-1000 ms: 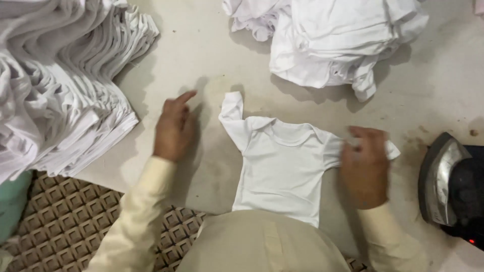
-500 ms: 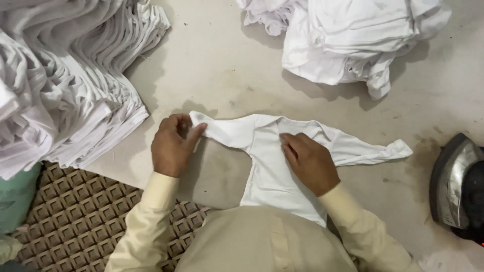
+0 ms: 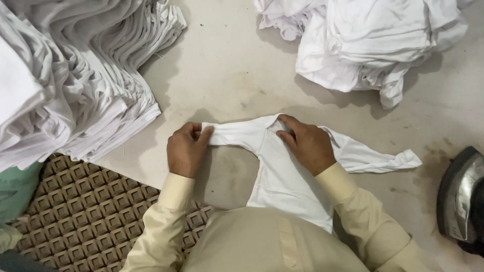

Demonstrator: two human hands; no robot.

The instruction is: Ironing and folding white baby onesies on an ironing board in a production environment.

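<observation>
Small white shirt (image 3: pixel 282 176) lying flat on the desk (image 3: pixel 227 75), near its front edge, sleeves stretched out to both sides. Left hand (image 3: pixel 185 150) pinching the cuff of one sleeve between thumb and fingertips, grip pressed together on the cloth. Right hand (image 3: pixel 307 143) laid flat at the neckline, fingers loosely together, pressing down rather than gripping.

Judged best for the fold: keep the neckline pinned so the body cannot slide; draw the sleeve taut and level before bringing it over; lay it straight across the chest, cuff inside the shirt's outline; smooth out creases with the palm afterwards. Far sleeve, ending twisted near the iron (image 3: pixel 461 199), probably needs flattening first.

Pale desk, stained and scuffed in places, dark specks toward the right. Tall stack (image 3: pixel 75 75) of folded white garments at the left, a loose heap (image 3: pixel 373 40) of white ones at the top right. Brown lattice mat (image 3: pixel 91 211) on the floor below the desk edge; something green (image 3: pixel 15 189) at far left, kind unclear.
</observation>
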